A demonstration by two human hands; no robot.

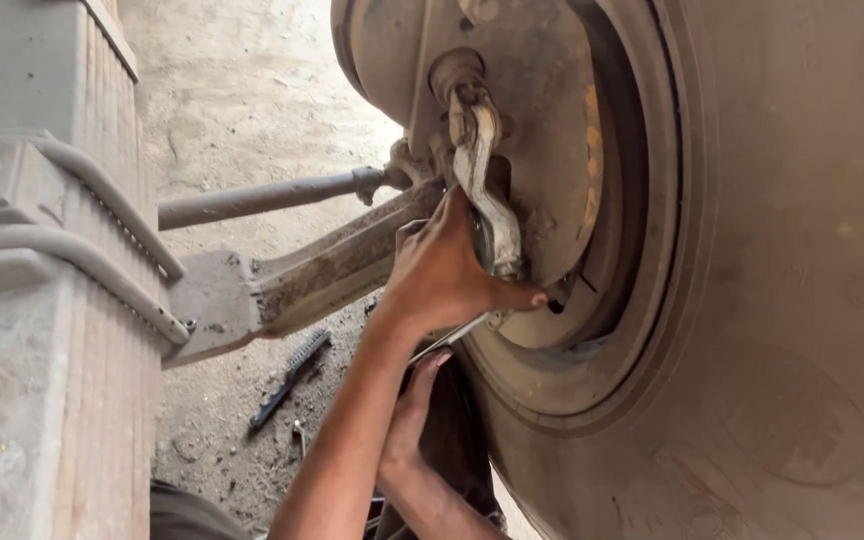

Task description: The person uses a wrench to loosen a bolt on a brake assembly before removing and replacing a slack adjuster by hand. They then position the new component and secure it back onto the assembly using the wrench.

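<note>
Ground: a dusty, gritty concrete floor [252, 90] is lying under the vehicle, with a dark wire brush [290, 378] resting on it, well apart from both hands.
Surroundings: a leaf spring stack [42, 300] is filling the left edge; an axle beam [312, 275] and a thin steel rod [262, 198] are running from it toward the wheel hub [552, 150].
Upper hand: the right hand [442, 275] is wrapping its fingers closed around the lower end of a pale curved lever arm [482, 170] that is standing against the hub.
Lower hand: the left hand [414, 410] is reaching up with fingers touching a slim metal wrench [449, 340]; whether it is gripping is unclear.
Hidden: the wrench's far end is vanishing behind the right hand; the fitting it meets is not visible.
Cut off: the tyre [782, 350] is running out of frame on the right.
Room: the hands are working in a tight gap between beam and tyre; open floor is lying behind.
</note>
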